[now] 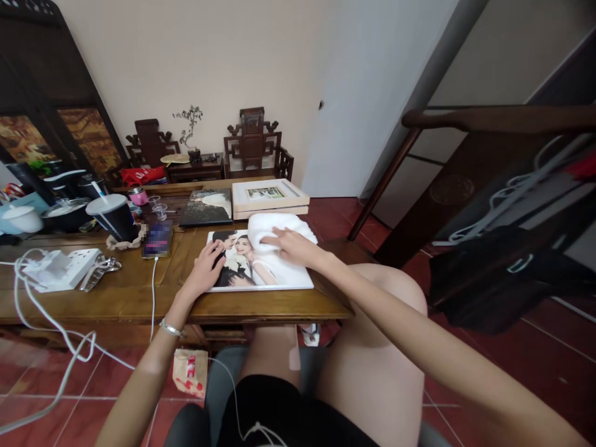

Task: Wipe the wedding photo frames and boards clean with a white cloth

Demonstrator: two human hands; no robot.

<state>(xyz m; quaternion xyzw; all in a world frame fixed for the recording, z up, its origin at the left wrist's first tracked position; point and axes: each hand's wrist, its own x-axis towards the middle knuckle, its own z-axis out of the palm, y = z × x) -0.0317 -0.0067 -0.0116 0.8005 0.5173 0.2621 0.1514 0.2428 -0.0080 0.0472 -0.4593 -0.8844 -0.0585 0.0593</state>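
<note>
The left hand (205, 270) lay spread flat on the wedding photo (261, 276) at the counter's (116, 292) near edge. The right hand (291, 245), fingers fairly flat, pressed a white cloth (272, 225) onto its far side. It seemed mid-wipe; further strokes needed the photo pinned steady.

Soft white cloth (274, 226), glossy photo print (254, 264), polished wooden table (261, 304)

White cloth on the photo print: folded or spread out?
Folded: the cloth sits as a thick rounded lump at the far edge of the photo print, with the right hand flat on it.
</note>
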